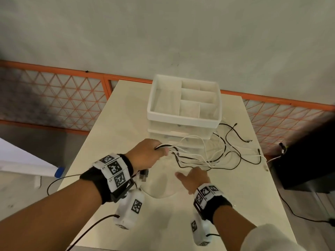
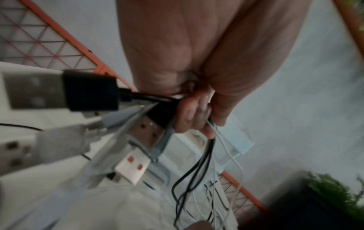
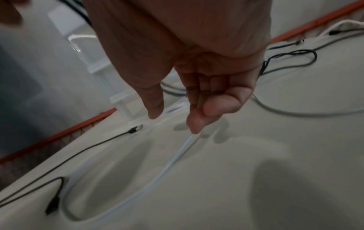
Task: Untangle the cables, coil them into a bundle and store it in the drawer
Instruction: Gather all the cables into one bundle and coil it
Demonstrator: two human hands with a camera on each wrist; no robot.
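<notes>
While a pale table (image 1: pixel 112 134) stands against a grey wall lined with an orange lattice fence (image 1: pixel 59 98), a white drawer unit (image 1: pixel 183 113) with a divided open tray on top sits at the table's 12 o'clock edge. Black and white cables (image 1: pixel 213 156) lie tangled on the surface, spreading from the foot of the unit toward 2 o'clock, one white end trailing off the table edge near a black box (image 1: pixel 304 160) at 3 o'clock. A blue cap (image 1: pixel 59 172) shows on the floor at 9 o'clock. The person's left hand (image 1: pixel 145 154), wrist banded with printed markers, is raised at the table's centre, its fingers (image 2: pixel 187 115) curled tight around a gathered bunch of cable strands; several USB plugs (image 2: pixel 132 166) stick out behind the fist in the left wrist view. The right hand (image 1: pixel 194 178) hovers low over the table at 5 o'clock of the left, palm down, fingers (image 3: pixel 197 121) loosely extended and holding nothing, the fingertips just above a white strand that loops across the surface.
</notes>
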